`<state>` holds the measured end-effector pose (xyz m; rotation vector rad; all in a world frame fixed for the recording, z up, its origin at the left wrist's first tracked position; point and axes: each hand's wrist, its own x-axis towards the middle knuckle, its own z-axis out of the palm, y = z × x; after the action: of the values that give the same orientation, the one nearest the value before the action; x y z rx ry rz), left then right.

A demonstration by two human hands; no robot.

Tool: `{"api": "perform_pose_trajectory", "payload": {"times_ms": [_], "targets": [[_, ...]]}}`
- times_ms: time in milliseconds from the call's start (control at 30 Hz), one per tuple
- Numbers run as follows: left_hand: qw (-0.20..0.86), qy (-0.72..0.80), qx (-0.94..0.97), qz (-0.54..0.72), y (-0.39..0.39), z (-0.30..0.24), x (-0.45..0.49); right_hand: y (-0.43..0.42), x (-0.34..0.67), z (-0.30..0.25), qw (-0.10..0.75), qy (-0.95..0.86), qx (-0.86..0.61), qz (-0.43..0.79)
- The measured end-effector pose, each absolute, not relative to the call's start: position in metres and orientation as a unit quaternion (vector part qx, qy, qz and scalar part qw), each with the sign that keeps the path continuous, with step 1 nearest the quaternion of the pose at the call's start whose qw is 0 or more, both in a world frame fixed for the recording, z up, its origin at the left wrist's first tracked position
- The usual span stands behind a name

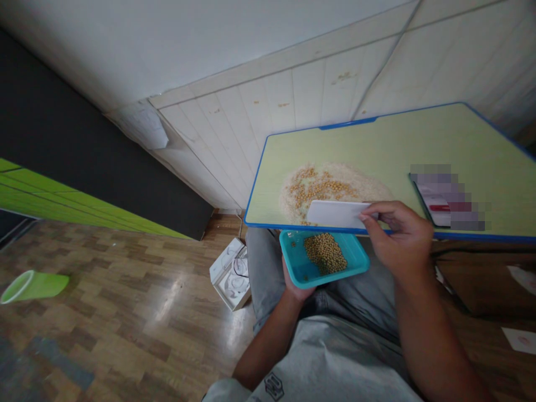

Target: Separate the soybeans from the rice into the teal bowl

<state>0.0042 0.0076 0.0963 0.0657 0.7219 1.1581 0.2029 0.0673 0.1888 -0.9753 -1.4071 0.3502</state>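
Note:
My left hand (298,286) holds a turquoise plastic container (355,262) from below, just under the table's near edge; its fingers are mostly hidden. Inside lies a heap of soybeans (325,252). Between the thumb and fingers of my right hand (397,231) is a white card (337,214), held low over the table near its front edge. Just beyond the card, more soybeans (330,187) lie scattered among pale grains that look like rice (368,181). Whether the card touches the tabletop I cannot tell.
The pale green table (397,139) has a blue rim and stands against a panelled wall. A phone or tablet (439,198), partly blurred out, lies on its right. An open white box (232,276) is on the wooden floor, with a green bin (36,286) farther left.

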Motion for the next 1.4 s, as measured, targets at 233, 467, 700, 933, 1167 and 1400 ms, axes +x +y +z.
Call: {"api": "perform_pose_trajectory", "payload": {"times_ms": [233, 467, 700, 933, 1167, 1400], "targets": [[0.78, 0.323, 0.051, 0.534, 0.007, 0.093, 0.004, 0.066, 0.209, 0.19, 0.641, -0.62, -0.427, 0.148], [0.771, 0.367, 0.055, 0.517, 0.006, 0.1, 0.005, 0.063, 0.205, 0.189, 0.649, -0.602, -0.442, 0.145], [0.767, 0.374, 0.041, 0.519, 0.006, 0.097, 0.004, 0.062, 0.199, 0.188, 0.642, -0.6, -0.453, 0.15], [0.782, 0.32, 0.04, 0.534, 0.007, 0.091, 0.003, 0.058, 0.198, 0.191, 0.635, -0.605, -0.452, 0.165], [0.783, 0.321, 0.034, 0.531, 0.007, 0.09, 0.003, 0.06, 0.204, 0.192, 0.628, -0.61, -0.461, 0.145], [0.77, 0.34, 0.0, 0.54, 0.008, 0.091, 0.004, 0.062, 0.202, 0.197, 0.666, -0.566, -0.472, 0.117]]}}
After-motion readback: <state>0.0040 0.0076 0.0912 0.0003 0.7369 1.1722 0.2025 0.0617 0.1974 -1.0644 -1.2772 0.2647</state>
